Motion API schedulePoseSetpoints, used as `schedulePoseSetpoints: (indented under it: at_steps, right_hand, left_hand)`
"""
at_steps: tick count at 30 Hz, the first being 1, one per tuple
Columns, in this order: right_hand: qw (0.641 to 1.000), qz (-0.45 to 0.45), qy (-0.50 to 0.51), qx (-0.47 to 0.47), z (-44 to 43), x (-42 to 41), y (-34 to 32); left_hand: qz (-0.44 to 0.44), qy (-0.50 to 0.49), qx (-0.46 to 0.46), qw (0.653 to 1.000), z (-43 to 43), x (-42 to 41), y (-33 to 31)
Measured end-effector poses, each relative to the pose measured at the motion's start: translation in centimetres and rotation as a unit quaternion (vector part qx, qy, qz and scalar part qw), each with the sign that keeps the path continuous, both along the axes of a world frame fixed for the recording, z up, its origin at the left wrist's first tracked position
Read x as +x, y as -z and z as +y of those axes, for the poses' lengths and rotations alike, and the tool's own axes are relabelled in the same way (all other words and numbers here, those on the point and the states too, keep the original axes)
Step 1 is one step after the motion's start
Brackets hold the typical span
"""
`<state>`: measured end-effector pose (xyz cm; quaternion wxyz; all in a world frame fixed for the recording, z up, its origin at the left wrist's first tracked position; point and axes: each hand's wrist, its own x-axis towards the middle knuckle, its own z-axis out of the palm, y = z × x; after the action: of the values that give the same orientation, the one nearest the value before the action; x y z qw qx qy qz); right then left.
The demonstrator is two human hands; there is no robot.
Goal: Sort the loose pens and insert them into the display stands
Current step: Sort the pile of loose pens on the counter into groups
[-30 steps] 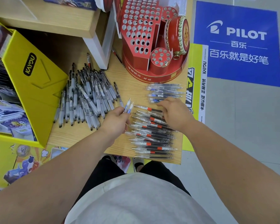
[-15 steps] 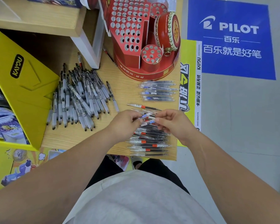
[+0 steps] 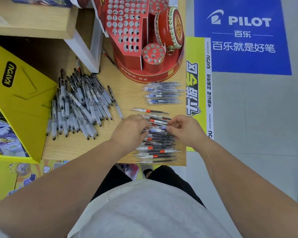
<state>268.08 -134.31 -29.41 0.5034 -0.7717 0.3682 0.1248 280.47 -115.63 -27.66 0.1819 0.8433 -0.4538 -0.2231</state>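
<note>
The left hand [image 3: 130, 130] and right hand [image 3: 185, 128] each close their grip, fingers curled, on opposite ends of a few blue-marked pens [image 3: 156, 130], just above the red-marked pens [image 3: 155, 152] lying in a row on the table [image 3: 127, 98].

Four pen groups: black-pen heap [image 3: 81, 103], blue-pen row [image 3: 163, 96], red-pen row [image 3: 155, 152], held bundle [image 3: 156, 130]. One display stand [image 3: 127, 54]. Two hands: left hand [image 3: 129, 130], right hand [image 3: 186, 129].

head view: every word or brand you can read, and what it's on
"PILOT": blue sign
"百乐": blue sign
"百乐就是好笔": blue sign
"KAYOU": yellow box
"卡游专区": yellow banner
"KAYOU": white strip
"卡游认证": white strip
"正品无忧": white strip
Gold text on stand: blurred
Labels on pens: too small
</note>
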Motion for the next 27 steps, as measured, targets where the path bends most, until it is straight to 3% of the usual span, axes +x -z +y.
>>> schedulePoseSetpoints:
  at_steps: [5,11,17,27]
  right_hand:
    - [1.000,0.009,-0.025,0.002,-0.4,0.3,-0.8]
    - [0.993,-0.049,0.077,0.073,-1.6,1.0,-1.8]
    - [0.994,-0.092,0.061,-0.023,-4.5,5.4,-0.5]
    - [0.985,-0.054,0.003,-0.166,-5.7,6.4,2.0]
  left_hand:
    - [0.010,0.000,-0.009,1.000,-0.2,0.1,0.2]
    - [0.009,-0.118,-0.092,0.989,0.0,1.2,-1.0]
    - [-0.016,-0.128,-0.053,0.990,-2.0,4.9,-1.2]
    - [-0.047,-0.077,0.006,0.996,-5.7,6.9,0.7]
